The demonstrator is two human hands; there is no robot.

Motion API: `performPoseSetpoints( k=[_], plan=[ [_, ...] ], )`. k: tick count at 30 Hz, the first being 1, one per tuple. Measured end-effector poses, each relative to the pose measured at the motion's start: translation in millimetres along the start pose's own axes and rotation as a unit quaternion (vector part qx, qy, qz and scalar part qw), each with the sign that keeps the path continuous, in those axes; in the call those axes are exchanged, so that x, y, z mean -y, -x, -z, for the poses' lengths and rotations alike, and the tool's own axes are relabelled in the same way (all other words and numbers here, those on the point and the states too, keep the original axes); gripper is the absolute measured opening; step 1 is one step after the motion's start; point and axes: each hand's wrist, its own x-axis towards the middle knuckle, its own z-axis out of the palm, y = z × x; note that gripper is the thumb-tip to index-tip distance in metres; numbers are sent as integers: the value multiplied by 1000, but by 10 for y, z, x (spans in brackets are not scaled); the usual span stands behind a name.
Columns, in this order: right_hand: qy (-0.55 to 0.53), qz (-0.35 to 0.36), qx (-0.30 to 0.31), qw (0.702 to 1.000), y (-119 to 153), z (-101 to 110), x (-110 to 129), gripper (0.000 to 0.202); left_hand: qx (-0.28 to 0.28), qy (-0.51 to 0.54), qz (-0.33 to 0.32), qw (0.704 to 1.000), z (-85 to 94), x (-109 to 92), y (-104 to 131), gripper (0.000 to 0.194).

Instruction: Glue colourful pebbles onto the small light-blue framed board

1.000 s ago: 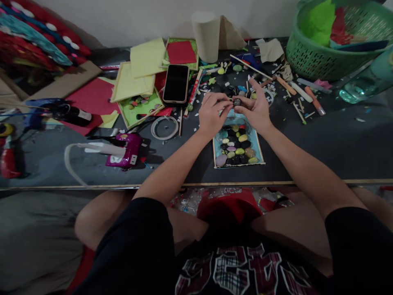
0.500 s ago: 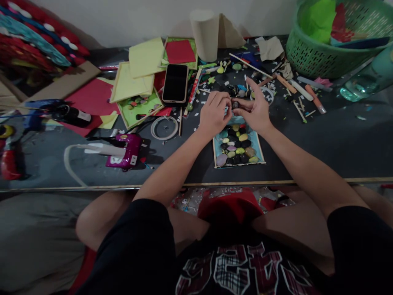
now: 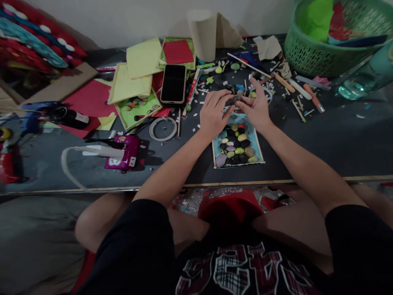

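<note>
Dark pebble (image 3: pixel 236 99) up over the blue tray's (image 3: pixel 257 150) far end | right hand (image 3: pixel 257 110) pinching it, left hand (image 3: pixel 212 112) fingertips right there, can't tell if they grip | looks hard, light, probably slick: nip its sides!

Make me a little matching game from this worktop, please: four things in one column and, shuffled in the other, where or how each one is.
Things
1. Small, dark, stone-like piece
2. Pale-blue rectangular tray with thin wooden edging
3. Green perforated plastic basket
4. Rectangular black phone

Places or states
A. At the right rear of the dark-grey table
B. Lying screen up, screen dark
C. At the fingertips of the person's left hand and right hand
D. Between the forearms, bearing many coloured pebbles

Right pairs: 1-C, 2-D, 3-A, 4-B
</note>
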Motion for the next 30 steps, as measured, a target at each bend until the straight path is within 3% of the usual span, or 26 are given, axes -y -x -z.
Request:
performPoseSetpoints(
  k=[3,11,17,22,30],
  plan=[
    [-16,1,3,1000,7,-10,18,126,7,3,3,1000,-28,23,6,46],
    [-38,-11,23,999,69,-70,57,134,-59,-23,-23,998,-57,78,30,39],
    [-6,1,28,1000,73,-59,43,131,-26,13,14,999,-37,50,11,37],
    [33,-4,15,999,68,-40,70,135,-26,-4,-23,999,-53,34,-11,35],
    [43,-5,34,999,75,-31,55,128,21,10,22,999,-150,84,9,30]
  ],
)
